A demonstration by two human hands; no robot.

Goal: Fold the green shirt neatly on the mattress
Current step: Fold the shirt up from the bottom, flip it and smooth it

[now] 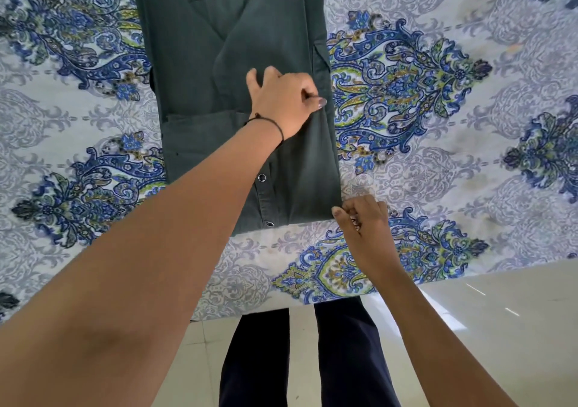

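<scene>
The green shirt [219,78] lies flat on the mattress [438,144] as a long narrow strip, both sides folded inward, its snap placket showing near the bottom hem. My left hand [283,101] reaches across the shirt and pinches its right folded edge about halfway up. My right hand [362,216] is closed on the shirt's bottom right corner at the hem. A thin black band circles my left wrist.
The mattress wears a pale sheet with blue and green paisley motifs on every side of the shirt. Its front edge [312,300] runs just before my dark-trousered legs [341,356], which stand on a pale tiled floor [500,312].
</scene>
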